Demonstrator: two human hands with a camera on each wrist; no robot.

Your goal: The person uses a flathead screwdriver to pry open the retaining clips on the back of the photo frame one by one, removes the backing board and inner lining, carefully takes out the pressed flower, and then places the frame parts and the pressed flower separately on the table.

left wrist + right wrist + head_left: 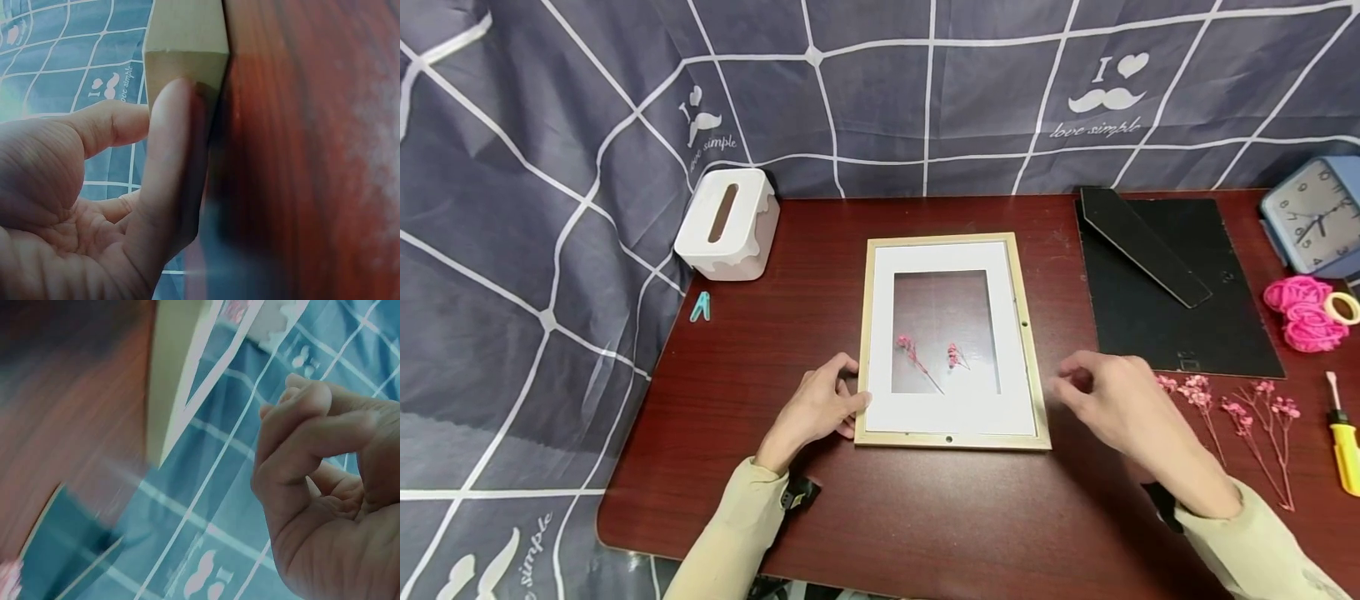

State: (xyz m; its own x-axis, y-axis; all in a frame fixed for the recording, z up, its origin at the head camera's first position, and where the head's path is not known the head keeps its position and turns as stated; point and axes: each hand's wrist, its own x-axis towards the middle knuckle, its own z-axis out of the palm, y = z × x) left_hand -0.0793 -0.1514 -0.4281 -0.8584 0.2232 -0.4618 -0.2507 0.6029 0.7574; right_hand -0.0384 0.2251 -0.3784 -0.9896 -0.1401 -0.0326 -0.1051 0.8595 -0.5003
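Note:
In the head view a light wooden picture frame (pixel 1040 400) with a white mat (pixel 951 414) lies on the table. Two pink dried flower sprigs (pixel 916 354) rest inside the mat's window, in its lower half. My left hand (pixel 808 408) holds the frame's lower left side, thumb on top and fingers against the outer side. In the left wrist view the fingers (pixel 165 162) touch the wood near a corner. My right hand (pixel 1116 400) hovers just right of the frame, apart from it. Its fingers (pixel 281 447) are loosely curled, and nothing shows between them.
To the right lie a black backing board (pixel 1210 333) with its stand, more pink sprigs (pixel 1273 425), a yellow screwdriver (pixel 1345 454), pink string (pixel 1311 321), a tape roll (pixel 1341 308) and a blue clock (pixel 1318 217). A white tissue box (pixel 726 225) and teal clip (pixel 701 307) are left.

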